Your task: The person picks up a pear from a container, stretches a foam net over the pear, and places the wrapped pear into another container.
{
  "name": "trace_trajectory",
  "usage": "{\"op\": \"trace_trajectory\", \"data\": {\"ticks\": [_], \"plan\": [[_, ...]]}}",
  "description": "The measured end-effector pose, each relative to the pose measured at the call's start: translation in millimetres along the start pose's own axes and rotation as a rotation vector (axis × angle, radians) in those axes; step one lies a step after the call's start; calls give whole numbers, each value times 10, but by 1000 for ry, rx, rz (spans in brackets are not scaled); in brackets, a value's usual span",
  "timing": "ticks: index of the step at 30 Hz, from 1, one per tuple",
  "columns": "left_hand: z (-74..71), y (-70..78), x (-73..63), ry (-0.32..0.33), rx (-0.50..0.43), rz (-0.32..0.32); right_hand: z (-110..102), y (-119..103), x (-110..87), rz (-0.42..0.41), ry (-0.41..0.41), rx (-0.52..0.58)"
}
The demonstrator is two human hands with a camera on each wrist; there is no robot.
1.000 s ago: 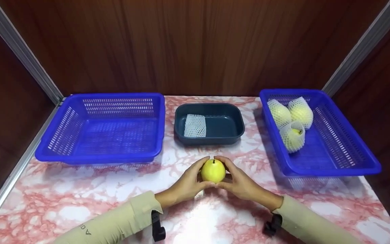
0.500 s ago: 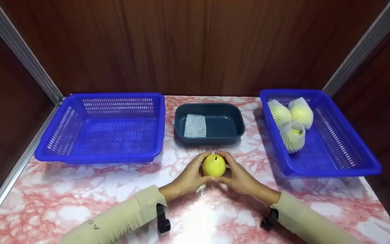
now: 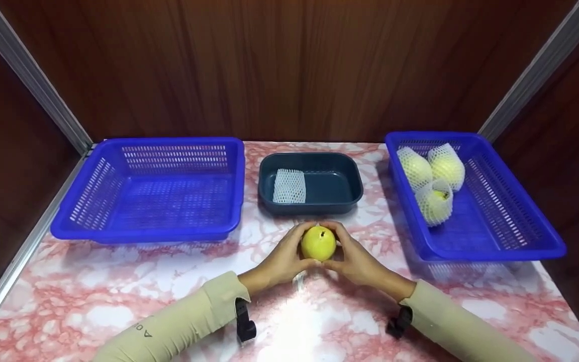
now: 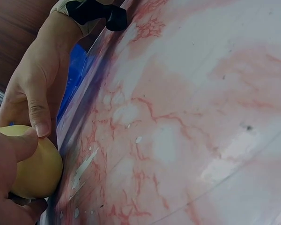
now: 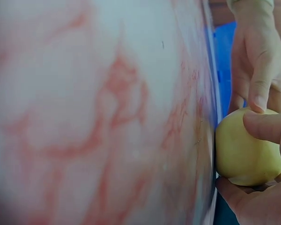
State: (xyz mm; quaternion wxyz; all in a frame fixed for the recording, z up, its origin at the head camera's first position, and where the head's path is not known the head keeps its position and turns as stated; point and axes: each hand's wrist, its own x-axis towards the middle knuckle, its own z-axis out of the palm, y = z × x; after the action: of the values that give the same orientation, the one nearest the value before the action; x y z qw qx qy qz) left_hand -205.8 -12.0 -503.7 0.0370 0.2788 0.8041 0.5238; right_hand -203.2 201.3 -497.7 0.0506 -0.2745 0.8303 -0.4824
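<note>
A yellow pear [image 3: 318, 243], stem upward, is held between both hands at the middle of the marbled table. My left hand [image 3: 282, 259] curls round its left side, and my right hand [image 3: 362, 265] curls round its right side. At the near side the two thumbs almost meet. Both wrist views show the bare skin of the pear [image 4: 41, 171] low against the tabletop; whether it fully rests there I cannot tell. Just beyond the hands, a white foam net sleeve [image 3: 289, 186] lies flat in the left half of a dark tray [image 3: 333, 189].
To the left stands a blue basket [image 3: 169, 234] with nothing in it. Another blue basket [image 3: 493, 254] on the right holds 3 pears in foam nets [image 3: 447, 168] at its far left. Wooden panels [image 3: 289, 70] enclose the table at the back and sides.
Both hands have moved slightly away from the body with the pear, toward the dark tray. The pear's stem now leans a little more to the right. Baskets, tray and foam net stay put.
</note>
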Motion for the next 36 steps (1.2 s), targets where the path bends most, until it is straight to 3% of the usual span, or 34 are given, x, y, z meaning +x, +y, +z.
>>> {"op": "trace_trajectory", "data": {"ticks": [17, 23, 26, 29, 33, 36], "plan": [[-14, -5, 3, 4, 1, 2, -13, 19, 5, -27, -13, -11], [-26, 4, -7, 2, -48, -21, -74, 9, -5, -19, -1, 39], [-54, 33, -9, 8, -99, -47, -109, -12, 14, 45, 89, 90], [-108, 79, 2, 48, -122, -59, -147, -42, 61, 160, 218, 165], [-198, 143, 52, 146, -125, -24, -219, -40, 152, 347, 368, 380], [-268, 212, 102, 213, -139, -4, -304, 11, 219, 438, 447, 545]]}}
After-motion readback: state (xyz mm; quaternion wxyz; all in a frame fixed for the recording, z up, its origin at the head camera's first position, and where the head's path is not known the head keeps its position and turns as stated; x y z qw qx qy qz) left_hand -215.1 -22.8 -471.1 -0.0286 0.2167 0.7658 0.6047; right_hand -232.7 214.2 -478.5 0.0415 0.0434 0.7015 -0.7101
